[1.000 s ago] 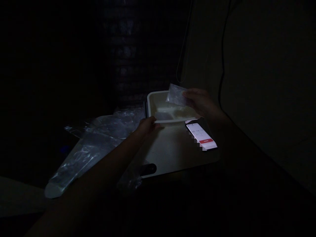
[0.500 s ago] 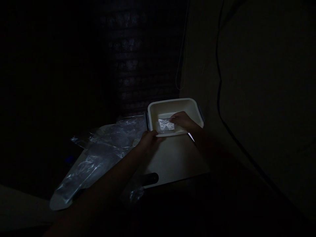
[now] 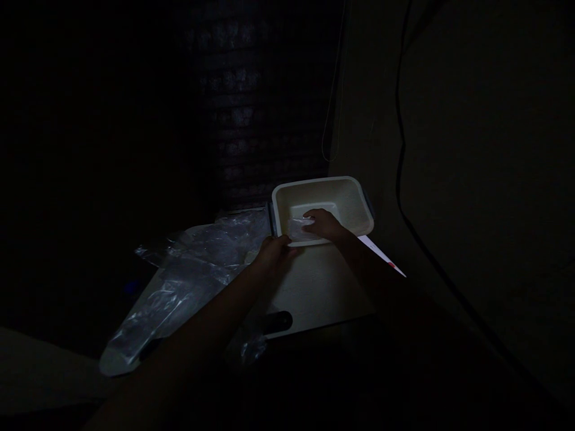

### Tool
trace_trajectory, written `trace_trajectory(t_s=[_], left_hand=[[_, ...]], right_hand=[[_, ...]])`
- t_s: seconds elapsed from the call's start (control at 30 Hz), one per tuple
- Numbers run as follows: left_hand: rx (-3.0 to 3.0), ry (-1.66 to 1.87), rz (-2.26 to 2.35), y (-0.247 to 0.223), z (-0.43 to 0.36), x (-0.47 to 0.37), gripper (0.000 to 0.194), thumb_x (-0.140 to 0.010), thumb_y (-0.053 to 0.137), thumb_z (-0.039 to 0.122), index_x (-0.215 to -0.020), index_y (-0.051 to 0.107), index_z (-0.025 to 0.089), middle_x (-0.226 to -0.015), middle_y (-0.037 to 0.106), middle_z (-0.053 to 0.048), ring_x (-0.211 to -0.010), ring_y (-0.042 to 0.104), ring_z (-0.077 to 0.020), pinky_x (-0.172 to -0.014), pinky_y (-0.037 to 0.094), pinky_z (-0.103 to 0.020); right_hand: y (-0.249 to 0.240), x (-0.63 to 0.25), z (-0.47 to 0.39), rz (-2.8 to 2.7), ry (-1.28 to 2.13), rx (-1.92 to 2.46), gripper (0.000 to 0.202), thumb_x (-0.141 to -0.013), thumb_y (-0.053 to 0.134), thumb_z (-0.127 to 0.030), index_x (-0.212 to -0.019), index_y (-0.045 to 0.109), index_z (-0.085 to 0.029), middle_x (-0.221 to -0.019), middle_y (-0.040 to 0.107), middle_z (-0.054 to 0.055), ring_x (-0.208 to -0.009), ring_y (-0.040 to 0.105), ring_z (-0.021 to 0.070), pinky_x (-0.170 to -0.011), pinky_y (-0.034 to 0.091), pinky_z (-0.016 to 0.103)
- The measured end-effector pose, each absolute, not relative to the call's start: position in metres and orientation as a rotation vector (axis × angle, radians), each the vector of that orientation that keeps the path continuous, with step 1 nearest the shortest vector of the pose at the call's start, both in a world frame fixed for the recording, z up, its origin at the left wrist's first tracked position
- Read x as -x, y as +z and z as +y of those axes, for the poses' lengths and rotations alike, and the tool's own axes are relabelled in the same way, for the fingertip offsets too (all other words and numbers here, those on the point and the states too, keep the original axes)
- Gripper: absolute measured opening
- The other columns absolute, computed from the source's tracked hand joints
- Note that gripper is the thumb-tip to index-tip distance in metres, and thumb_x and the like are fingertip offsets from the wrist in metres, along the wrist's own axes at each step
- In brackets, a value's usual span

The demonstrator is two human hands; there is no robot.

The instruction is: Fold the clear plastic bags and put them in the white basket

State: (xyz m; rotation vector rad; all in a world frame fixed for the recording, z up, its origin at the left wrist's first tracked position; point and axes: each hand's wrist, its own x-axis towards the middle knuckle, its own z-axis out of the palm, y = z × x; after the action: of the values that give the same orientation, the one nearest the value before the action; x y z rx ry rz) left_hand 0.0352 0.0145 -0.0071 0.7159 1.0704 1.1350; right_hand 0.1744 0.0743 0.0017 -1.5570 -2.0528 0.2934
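A white plastic tub (image 3: 321,181) with rounded corners stands at the back of a pale tabletop (image 3: 327,287). My left hand (image 3: 273,251) is closed on the tub's near left corner, thumb on the rim. Inside the tub, my right hand (image 3: 324,224) grips a small clear plastic packet (image 3: 299,227) by its right side. The packet lies near the tub's left front wall. What it contains is too dark to make out.
Crumpled clear plastic bags (image 3: 193,269) cover the table's left part. A dark oval handle hole (image 3: 277,322) lies near the front edge. Beside the tub a white paper (image 3: 381,254) sticks out on the right. A dark cable (image 3: 399,155) hangs along the right wall.
My right hand has moved slightly left and lower in the tub, and the packet now lies flatter and shines less. More of the white paper shows. My left hand stays at the rim.
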Motion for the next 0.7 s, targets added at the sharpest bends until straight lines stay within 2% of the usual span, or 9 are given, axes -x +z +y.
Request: trace_trajectory(t_s=[0.1,0.33,0.4,0.47,0.57,0.7], left_hand=[[-0.700,1.169,1.079,-0.004,0.013,-0.037,0.010,-0.059,0.043,0.002,-0.060,0.050,0.008,-0.047,0.054,-0.003,-0.041,0.052,-0.0088,-0.040,0.043,-0.014],[-0.707,1.174,1.081,-0.001,0.011,-0.038,0.009,-0.060,0.043,0.002,-0.062,0.050,0.009,-0.048,0.054,-0.003,-0.041,0.052,-0.0082,-0.040,0.044,-0.014],[-0.714,1.174,1.077,-0.002,0.012,-0.038,0.009,-0.060,0.044,0.002,-0.063,0.050,0.008,-0.050,0.054,-0.003,-0.042,0.052,-0.0088,-0.041,0.044,-0.015],[-0.714,1.167,1.076,-0.004,0.014,-0.038,0.008,-0.060,0.044,0.002,-0.062,0.050,0.008,-0.050,0.054,-0.004,-0.043,0.052,-0.0089,-0.042,0.044,-0.015],[-0.737,1.164,1.054,-0.007,0.016,-0.038,0.009,-0.059,0.044,0.003,-0.064,0.051,0.007,-0.052,0.054,-0.004,-0.044,0.052,-0.0081,-0.043,0.044,-0.015],[-0.765,1.138,1.029,-0.009,0.019,-0.037,0.012,-0.058,0.045,0.005,-0.068,0.052,0.007,-0.054,0.055,-0.004,-0.047,0.053,-0.0092,-0.045,0.044,-0.016]], right_hand=[[0.005,-0.172,0.070,-2.050,0.144,1.618,0.049,-0.055,0.060,-0.033,-0.101,0.052,-0.019,-0.097,0.051,0.009,-0.084,0.050,0.0179,-0.070,0.039,0.027],[0.014,-0.166,0.062,-2.145,0.041,1.616,0.039,-0.052,0.063,-0.032,-0.088,0.058,-0.020,-0.094,0.050,0.008,-0.085,0.047,0.0202,-0.066,0.038,0.027],[0.016,-0.163,0.061,-2.209,0.132,1.570,0.028,-0.055,0.061,-0.031,-0.080,0.060,-0.019,-0.087,0.054,0.006,-0.077,0.050,0.0167,-0.061,0.037,0.025],[0.019,-0.160,0.059,-2.313,0.299,1.486,0.015,-0.061,0.055,-0.028,-0.069,0.061,-0.017,-0.072,0.057,0.004,-0.066,0.051,0.0134,-0.055,0.036,0.023],[0.022,-0.154,0.056,-2.419,0.479,1.397,0.016,-0.065,0.048,-0.023,-0.057,0.059,-0.014,-0.056,0.055,0.003,-0.055,0.050,0.0113,-0.049,0.033,0.021],[0.022,-0.148,0.055,-2.441,0.571,1.371,0.015,-0.062,0.048,-0.015,-0.050,0.057,-0.016,-0.049,0.054,0.002,-0.051,0.049,0.0106,-0.047,0.033,0.021]])
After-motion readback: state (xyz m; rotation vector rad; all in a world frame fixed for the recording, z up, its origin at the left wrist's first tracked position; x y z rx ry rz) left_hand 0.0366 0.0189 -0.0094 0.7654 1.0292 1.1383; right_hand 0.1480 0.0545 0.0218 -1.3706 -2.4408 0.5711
